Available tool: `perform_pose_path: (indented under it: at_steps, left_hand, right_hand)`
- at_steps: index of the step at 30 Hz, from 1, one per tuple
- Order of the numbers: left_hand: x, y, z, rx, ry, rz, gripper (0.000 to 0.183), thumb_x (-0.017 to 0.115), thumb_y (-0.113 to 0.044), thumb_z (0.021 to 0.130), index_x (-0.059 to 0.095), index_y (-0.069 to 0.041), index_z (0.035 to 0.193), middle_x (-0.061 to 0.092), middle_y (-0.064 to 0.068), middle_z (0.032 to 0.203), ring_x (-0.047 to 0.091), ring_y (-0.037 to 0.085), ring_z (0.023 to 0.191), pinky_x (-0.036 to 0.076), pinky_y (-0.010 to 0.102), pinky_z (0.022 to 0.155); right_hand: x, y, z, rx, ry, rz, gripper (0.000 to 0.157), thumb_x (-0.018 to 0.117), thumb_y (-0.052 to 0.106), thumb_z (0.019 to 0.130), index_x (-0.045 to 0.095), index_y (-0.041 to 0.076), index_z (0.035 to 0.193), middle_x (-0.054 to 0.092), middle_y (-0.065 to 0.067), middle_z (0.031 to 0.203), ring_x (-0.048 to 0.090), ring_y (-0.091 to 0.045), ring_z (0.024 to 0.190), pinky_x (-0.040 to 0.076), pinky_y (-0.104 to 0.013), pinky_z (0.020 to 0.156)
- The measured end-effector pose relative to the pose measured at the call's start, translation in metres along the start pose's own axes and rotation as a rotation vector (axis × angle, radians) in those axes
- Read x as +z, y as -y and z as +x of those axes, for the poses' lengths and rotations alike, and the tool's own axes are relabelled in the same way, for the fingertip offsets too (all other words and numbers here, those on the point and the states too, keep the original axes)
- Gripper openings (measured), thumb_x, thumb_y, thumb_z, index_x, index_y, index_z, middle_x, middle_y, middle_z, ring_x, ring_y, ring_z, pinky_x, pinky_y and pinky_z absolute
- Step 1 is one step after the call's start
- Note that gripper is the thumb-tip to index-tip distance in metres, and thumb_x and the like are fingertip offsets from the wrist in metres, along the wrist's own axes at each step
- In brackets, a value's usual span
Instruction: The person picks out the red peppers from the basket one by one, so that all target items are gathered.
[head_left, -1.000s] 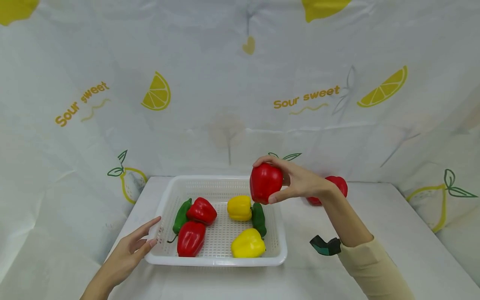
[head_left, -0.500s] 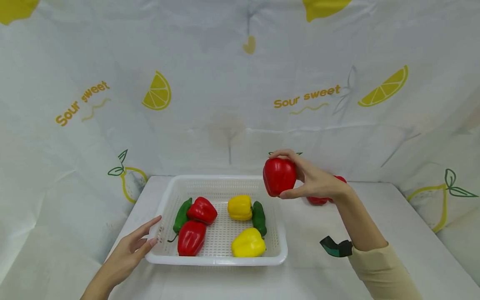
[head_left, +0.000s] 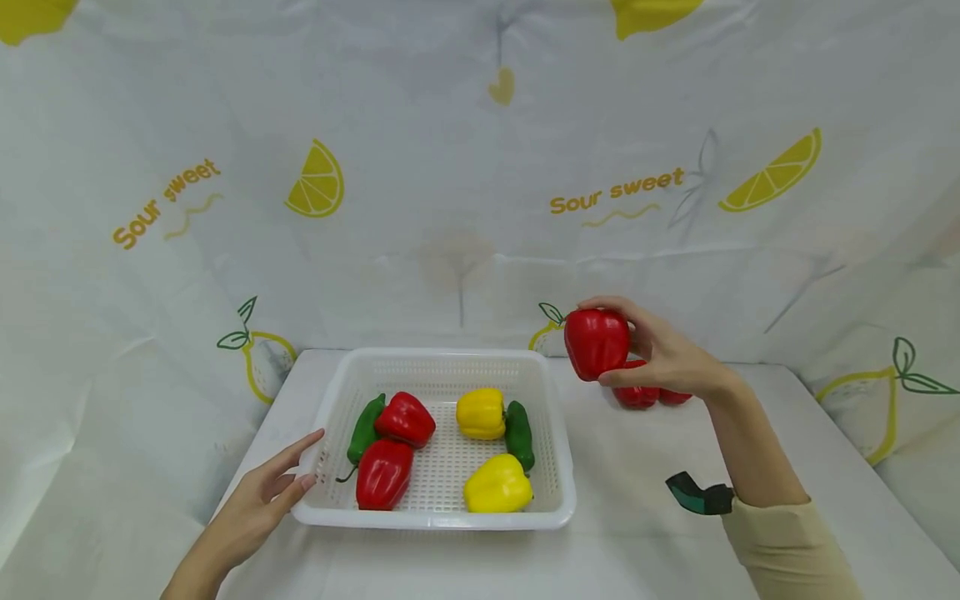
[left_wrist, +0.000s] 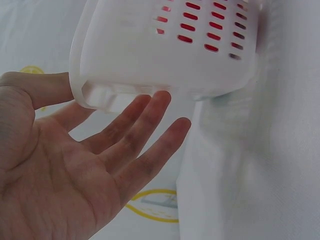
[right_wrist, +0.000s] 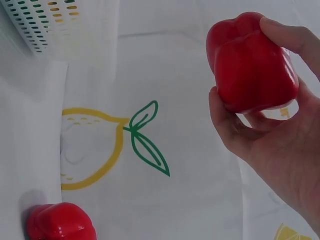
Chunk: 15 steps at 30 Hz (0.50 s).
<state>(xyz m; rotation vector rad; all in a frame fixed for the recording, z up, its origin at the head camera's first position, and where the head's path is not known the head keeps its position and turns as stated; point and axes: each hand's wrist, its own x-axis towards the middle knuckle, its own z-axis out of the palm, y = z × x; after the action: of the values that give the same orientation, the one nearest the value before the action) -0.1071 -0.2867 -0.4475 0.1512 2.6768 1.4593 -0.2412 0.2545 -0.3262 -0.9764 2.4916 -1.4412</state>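
My right hand (head_left: 671,354) grips a glossy red bell pepper (head_left: 596,343) between thumb and fingers, raised over the table right of the white basket (head_left: 427,522). The right wrist view shows the same bell pepper (right_wrist: 252,70) pinched at its two ends. At the basket's left side, my left hand (head_left: 251,510) has its thumb and fingertips right at the rim, fingers extended and loosely spread. In the left wrist view, the fingers (left_wrist: 137,165) reach under the basket's rim. Inside lie two red bell peppers (head_left: 384,475), two yellow bell peppers (head_left: 498,483) and two green peppers (head_left: 519,435).
Two more red bell peppers (head_left: 636,395) lie on the white table (head_left: 637,533) behind and below my right hand, partly hidden by it. A lemon-print cloth (head_left: 450,167) hangs at the back. A dark green strap end (head_left: 699,495) sticks out from the right sleeve.
My right hand has carried the red bell pepper rightward, from over the basket's right edge to beyond it. The left hand and the basket's contents have stayed put.
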Motion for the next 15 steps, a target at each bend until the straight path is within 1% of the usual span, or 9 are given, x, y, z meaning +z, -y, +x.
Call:
perform_pose_path:
  at_steps: [5, 11, 15]
  left_hand:
    - [0.0, 0.001, 0.0, 0.012, -0.002, -0.006, 0.062, 0.066, -0.021, 0.108, 0.044, -0.011, 0.166, 0.05, 0.032, 0.163, 0.074, 0.044, 0.123, 0.068, 0.047, 0.089]
    - [0.0, 0.001, 0.0, 0.012, -0.002, -0.011, 0.063, 0.066, -0.021, 0.108, 0.044, -0.011, 0.166, 0.049, 0.031, 0.163, 0.073, 0.046, 0.125, 0.068, 0.046, 0.089]
    - [0.0, 0.001, 0.0, 0.01, 0.003, -0.016, 0.063, 0.066, -0.021, 0.108, 0.044, -0.011, 0.166, 0.048, 0.031, 0.164, 0.072, 0.046, 0.125, 0.068, 0.045, 0.089]
  right_hand:
    - [-0.011, -0.005, -0.012, 0.035, -0.047, -0.002, 0.089, 0.083, -0.001, 0.085, 0.041, 0.017, 0.161, 0.052, 0.0, 0.151, 0.057, -0.017, 0.133, 0.067, -0.036, 0.088]
    - [-0.028, -0.016, -0.031, 0.084, -0.124, -0.015, 0.093, 0.085, -0.003, 0.083, 0.037, 0.018, 0.161, 0.054, 0.004, 0.146, 0.059, -0.011, 0.129, 0.067, -0.031, 0.084]
    - [-0.04, -0.027, -0.042, 0.082, -0.148, -0.034, 0.094, 0.083, -0.005, 0.084, 0.036, 0.015, 0.162, 0.052, 0.007, 0.146, 0.059, -0.01, 0.127, 0.066, -0.029, 0.085]
